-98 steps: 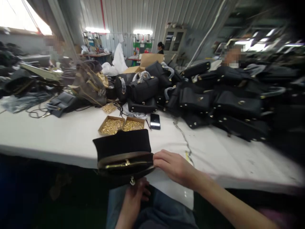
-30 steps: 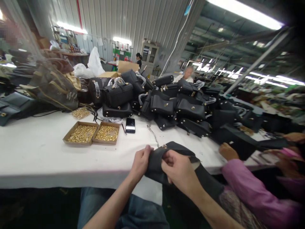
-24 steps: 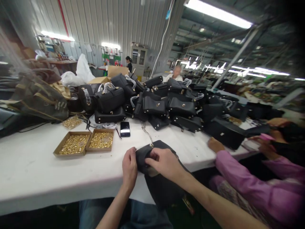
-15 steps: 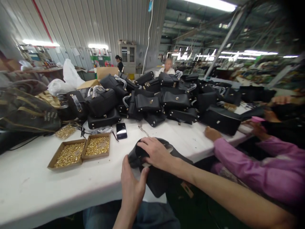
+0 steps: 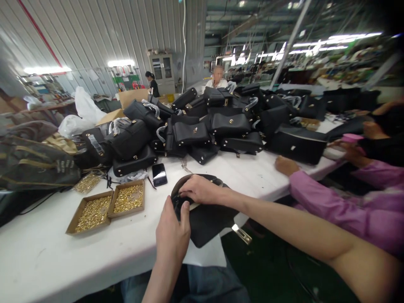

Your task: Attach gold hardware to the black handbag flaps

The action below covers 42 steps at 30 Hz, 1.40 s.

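Note:
A black handbag (image 5: 210, 225) rests at the table's front edge, tilted, with its mouth spread and light lining showing. My left hand (image 5: 173, 227) grips the bag's near left side, thumb at the opening and fingers along the outside. Inside the mouth, the bent fingers of my right hand (image 5: 202, 190) are closed on the bag's inner part; their tips are partly hidden. A gold metal clasp (image 5: 241, 234) hangs from the flap on the right. Left of the bag are two cardboard trays (image 5: 143, 206) of small gold fittings.
Black handbags (image 5: 192, 134) are heaped across the back of the white table (image 5: 104, 261). A phone (image 5: 159, 174) lies behind the trays. On the right, a co-worker's hand (image 5: 286, 165) in a pink sleeve rests by another bag. A dark cloth bag (image 5: 34, 164) sits at far left.
My right hand has gone from over the bag's top edge to inside its mouth. The mouth is wider, and the gold clasp now shows at the flap's right. The view has shifted slightly.

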Tool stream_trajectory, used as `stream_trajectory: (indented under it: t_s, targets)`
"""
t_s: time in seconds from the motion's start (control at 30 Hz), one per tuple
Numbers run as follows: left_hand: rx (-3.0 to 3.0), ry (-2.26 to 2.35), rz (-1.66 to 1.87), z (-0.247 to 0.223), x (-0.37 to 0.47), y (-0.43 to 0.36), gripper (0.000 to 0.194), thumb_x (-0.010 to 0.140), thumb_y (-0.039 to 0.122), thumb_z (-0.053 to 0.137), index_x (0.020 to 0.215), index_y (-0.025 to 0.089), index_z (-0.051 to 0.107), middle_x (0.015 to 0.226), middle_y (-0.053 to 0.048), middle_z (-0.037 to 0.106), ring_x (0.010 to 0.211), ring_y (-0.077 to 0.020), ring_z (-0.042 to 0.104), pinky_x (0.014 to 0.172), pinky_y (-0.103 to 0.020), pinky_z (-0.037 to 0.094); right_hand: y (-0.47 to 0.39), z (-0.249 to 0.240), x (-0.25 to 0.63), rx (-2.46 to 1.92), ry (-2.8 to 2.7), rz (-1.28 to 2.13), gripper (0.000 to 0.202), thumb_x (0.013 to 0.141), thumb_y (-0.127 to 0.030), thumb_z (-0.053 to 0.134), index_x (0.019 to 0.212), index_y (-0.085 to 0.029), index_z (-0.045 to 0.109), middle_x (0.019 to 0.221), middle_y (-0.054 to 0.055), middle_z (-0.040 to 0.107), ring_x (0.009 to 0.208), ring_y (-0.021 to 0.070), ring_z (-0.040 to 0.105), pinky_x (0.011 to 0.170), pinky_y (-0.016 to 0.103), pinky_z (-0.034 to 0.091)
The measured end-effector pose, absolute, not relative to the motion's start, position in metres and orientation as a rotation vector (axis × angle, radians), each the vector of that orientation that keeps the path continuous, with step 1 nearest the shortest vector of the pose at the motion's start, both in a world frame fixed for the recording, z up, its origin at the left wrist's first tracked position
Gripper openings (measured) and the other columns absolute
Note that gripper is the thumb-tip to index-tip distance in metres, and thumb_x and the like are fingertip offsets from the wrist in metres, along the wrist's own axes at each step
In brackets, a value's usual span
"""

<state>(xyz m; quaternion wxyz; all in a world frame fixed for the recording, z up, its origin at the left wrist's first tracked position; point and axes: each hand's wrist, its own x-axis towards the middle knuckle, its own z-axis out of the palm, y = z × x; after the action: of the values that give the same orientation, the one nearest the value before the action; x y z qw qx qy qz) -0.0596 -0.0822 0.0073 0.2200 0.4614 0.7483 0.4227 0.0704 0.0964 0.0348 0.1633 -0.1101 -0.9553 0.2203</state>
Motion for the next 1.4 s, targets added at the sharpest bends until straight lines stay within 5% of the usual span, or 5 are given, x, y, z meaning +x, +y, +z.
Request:
stream_trajectory:
  t_s: [0.13, 0.7, 1.0, 1.23, 1.4]
  targets:
    - [1.275, 2.112, 1.036, 0.005, -0.066, -0.066, 0.073, 0.104, 0.051, 0.057, 0.163, 0.007, 0.053, 0.151, -0.036, 0.066, 0.139, -0.0549, 0.065, 0.116, -0.067, 0.046, 0.097, 0.032, 0.080, -0.360, -2.617, 0.797, 0.022, 0.107, -0.020, 0.065, 0.114, -0.019, 0.087, 0.109, 0.007, 0.085, 0.102, 0.0216, 0.077, 0.100, 0.034, 0.053]
    - [1.228, 1.669, 1.386, -0.020, -0.096, -0.059, 0.063, 0.106, 0.062, 0.059, 0.151, 0.018, 0.069, 0.150, -0.016, 0.074, 0.151, -0.0396, 0.060, 0.130, -0.057, 0.045, 0.130, 0.029, 0.099, -0.495, -2.518, 1.329, 0.031, 0.103, -0.039, 0.071, 0.119, -0.019, 0.089, 0.105, 0.004, 0.086, 0.093, 0.0217, 0.076, 0.085, 0.029, 0.053]
    - [1.084, 1.605, 1.280, -0.054, -0.105, -0.058, 0.075, 0.108, 0.073, 0.048, 0.153, 0.017, 0.067, 0.166, -0.016, 0.060, 0.164, -0.0349, 0.047, 0.141, -0.057, 0.026, 0.125, 0.027, 0.103, -0.474, -2.425, 1.340, 0.026, 0.104, -0.034, 0.073, 0.121, -0.022, 0.089, 0.112, 0.003, 0.086, 0.102, 0.0221, 0.078, 0.093, 0.030, 0.055]
    - [1.133, 1.783, 1.223, -0.038, -0.071, -0.072, 0.093, 0.107, 0.073, 0.051, 0.178, 0.018, 0.028, 0.187, -0.011, 0.025, 0.176, -0.0302, 0.017, 0.146, -0.050, 0.011, 0.133, 0.020, 0.091, -0.498, -2.401, 1.281, 0.024, 0.104, -0.034, 0.072, 0.113, -0.021, 0.090, 0.111, 0.003, 0.086, 0.101, 0.0230, 0.078, 0.093, 0.031, 0.055]
    - [1.109, 1.813, 1.164, -0.028, -0.073, -0.064, 0.085, 0.111, 0.068, 0.043, 0.176, 0.014, 0.030, 0.186, -0.012, 0.030, 0.175, -0.0275, 0.023, 0.146, -0.048, 0.013, 0.145, 0.016, 0.081, -0.506, -2.481, 1.338, 0.029, 0.103, -0.039, 0.072, 0.113, -0.019, 0.090, 0.096, 0.003, 0.085, 0.086, 0.0203, 0.073, 0.078, 0.029, 0.051]
